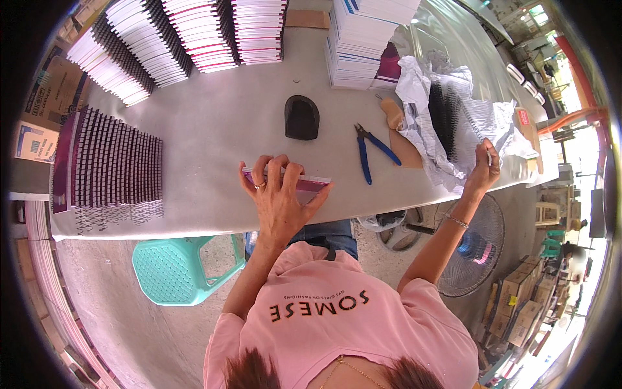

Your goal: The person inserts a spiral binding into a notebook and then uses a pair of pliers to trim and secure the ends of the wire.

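Observation:
My left hand point(278, 194) grips a thin purple-covered book point(312, 183) from above, near the table's front edge. Its fingers wrap over the book, whose white page edge faces up. Over at the right, my right hand point(484, 167) has its fingers pinched on the end of a thin spiral binding coil point(476, 127). That coil lies beside a bunch of black spiral coils point(444, 120) on crumpled white paper point(418, 87). Blue-handled cutting pliers point(376, 150) lie between my hands with their jaws pointing away. Behind the book sits a black dome-shaped object point(302, 118) of unclear kind.
Spiral-bound books stand in rows at the back left point(201, 35), and another stack point(116, 159) is at the left. A tall stack of white-paged books point(363, 45) rises at the back. Below the table are a green stool point(172, 272) and a fan point(476, 249).

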`<state>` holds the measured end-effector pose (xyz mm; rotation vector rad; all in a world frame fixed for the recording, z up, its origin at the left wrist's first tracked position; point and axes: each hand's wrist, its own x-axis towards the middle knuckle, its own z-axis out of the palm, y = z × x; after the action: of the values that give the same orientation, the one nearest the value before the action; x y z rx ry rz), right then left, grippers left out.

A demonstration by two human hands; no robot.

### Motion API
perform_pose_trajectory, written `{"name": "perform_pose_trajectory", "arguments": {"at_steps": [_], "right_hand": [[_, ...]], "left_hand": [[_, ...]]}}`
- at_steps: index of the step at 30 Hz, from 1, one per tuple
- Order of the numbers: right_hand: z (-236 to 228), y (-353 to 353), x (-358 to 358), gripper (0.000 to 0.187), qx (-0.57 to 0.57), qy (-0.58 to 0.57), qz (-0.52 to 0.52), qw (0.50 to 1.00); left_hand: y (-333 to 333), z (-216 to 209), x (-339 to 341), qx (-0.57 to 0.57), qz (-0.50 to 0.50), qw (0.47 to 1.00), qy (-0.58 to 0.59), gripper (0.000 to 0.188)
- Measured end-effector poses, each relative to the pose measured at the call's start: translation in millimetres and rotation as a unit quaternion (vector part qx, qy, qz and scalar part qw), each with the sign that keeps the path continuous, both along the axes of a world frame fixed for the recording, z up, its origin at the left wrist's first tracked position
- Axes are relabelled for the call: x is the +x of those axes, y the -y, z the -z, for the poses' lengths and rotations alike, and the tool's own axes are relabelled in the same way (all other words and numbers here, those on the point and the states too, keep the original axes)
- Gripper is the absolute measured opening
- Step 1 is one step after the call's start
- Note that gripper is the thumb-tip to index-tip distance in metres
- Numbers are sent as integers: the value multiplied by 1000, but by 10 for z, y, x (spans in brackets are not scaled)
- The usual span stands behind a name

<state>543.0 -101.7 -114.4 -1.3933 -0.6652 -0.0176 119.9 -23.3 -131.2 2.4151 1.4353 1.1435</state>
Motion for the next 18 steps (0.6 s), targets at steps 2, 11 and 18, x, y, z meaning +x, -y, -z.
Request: {"name": "perform_pose_trajectory", "arguments": {"at_steps": [2, 11, 18], "right_hand": [[-87, -48, -90, 21, -21, 5, -24, 999], [-134, -81, -155, 26, -211, 177, -100, 956], [-291, -107, -327, 23, -346, 223, 4, 911]], "left_hand": [[9, 11, -15, -5, -1, 1000, 0, 49], [11, 11, -21, 0, 4, 1000, -5, 51], [15, 13, -31, -6, 9, 1000, -6, 50]]}}
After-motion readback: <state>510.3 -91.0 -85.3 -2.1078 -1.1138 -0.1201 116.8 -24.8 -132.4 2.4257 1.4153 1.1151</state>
